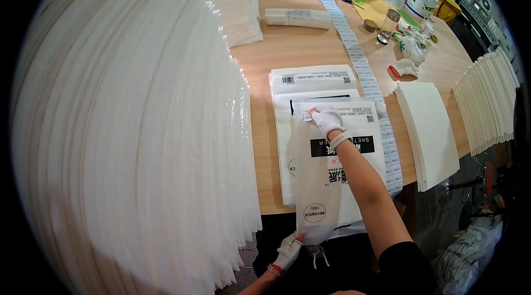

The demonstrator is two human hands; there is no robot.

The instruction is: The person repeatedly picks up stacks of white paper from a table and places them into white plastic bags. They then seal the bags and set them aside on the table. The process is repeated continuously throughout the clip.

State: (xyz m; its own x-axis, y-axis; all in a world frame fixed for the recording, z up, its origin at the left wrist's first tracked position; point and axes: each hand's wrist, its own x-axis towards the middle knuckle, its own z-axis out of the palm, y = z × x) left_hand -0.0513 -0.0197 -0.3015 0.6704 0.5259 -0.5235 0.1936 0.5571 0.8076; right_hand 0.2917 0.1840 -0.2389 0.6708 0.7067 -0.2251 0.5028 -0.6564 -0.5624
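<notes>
left hand [289, 251] low, pinching | right hand [327, 118] forward | right arm [367, 195] outstretched

Right hand [327, 119], three o'clock: white glove [332, 123]! | pale wristband [340, 139] there, dark-marked | black short sleeve [406, 267] at half past four | left hand [287, 252], six o'clock: second glove [285, 256], also white, and look, a bracelet [276, 269] round the wrist

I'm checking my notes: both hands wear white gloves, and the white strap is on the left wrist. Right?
Wrong side: the head view shows the white strap around the wrist of the right hand. That hand and the left hand do both wear white gloves.
</notes>
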